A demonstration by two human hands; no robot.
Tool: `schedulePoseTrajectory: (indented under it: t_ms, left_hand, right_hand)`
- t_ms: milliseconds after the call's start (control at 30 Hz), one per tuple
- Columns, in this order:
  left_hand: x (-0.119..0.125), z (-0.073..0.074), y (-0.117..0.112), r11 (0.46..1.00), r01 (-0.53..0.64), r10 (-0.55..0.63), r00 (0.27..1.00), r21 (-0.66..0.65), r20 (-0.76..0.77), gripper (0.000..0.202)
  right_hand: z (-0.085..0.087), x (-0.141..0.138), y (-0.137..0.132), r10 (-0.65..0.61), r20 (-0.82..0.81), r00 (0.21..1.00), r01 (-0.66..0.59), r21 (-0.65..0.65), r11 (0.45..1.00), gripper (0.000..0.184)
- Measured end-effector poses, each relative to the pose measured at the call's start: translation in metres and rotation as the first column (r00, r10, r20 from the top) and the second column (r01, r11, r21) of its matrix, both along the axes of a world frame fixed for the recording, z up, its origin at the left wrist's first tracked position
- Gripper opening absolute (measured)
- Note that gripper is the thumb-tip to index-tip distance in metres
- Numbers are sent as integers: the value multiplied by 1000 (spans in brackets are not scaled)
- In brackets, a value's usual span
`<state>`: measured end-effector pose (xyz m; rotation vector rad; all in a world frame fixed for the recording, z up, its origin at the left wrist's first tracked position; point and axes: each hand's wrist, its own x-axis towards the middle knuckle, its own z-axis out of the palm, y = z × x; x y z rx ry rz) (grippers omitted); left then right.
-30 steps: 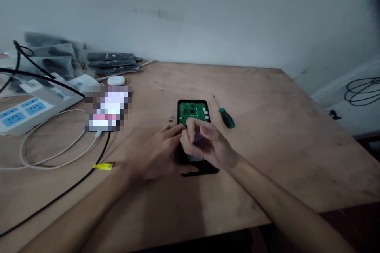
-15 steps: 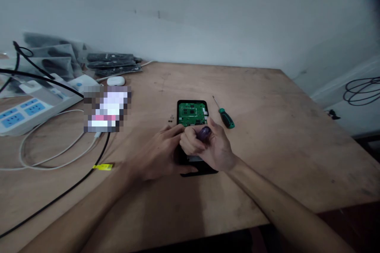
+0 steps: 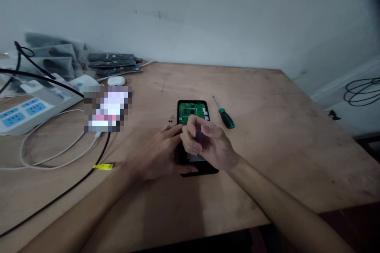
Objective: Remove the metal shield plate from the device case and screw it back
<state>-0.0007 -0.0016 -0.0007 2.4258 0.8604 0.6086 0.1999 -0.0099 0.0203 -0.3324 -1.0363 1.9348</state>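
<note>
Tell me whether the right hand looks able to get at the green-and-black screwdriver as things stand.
Likely yes: the screwdriver lies uncovered on the table near the right hand, with nothing visible blocking it. That hand is curled around a purple object, though, which may need setting down first.

Board (image 3: 187,112) partly behind right hand (image 3: 209,142)

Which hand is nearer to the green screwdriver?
Right. The right hand is to the near left of the green screwdriver, over the case; the left hand is farther left, at the case's left side.

Head camera faces forward, down onto nearby hands (image 3: 162,148), table (image 3: 267,138).
</note>
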Motion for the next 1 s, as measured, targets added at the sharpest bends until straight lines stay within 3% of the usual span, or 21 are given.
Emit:
schedulePoseTrajectory:
  t_ms: [200, 400, 533, 1000]
  left_hand:
    - [0, -1, 0, 1000, -10, 10, 1000, -6, 8, 50]
    - [-1, 1, 0, 1000, 1, -1, 1000, -6, -16, 49]
    - [0, 2, 1, 1000, 2, -2, 1000, -3, -21, 51]
    - [0, 4, 1, 1000, 1, -1, 1000, -28, -14, 47]
  right_hand:
    - [1, 1, 3, -6, 5, 1000, 6, 30, 1000, 31]
    - [7, 0, 3, 4, 44, 999, -8, 85, 996, 59]
    - [7, -1, 3, 20, 43, 999, -23, 67, 997, 67]
    - [4, -3, 0, -18, 94, 995, 14, 46, 999, 61]
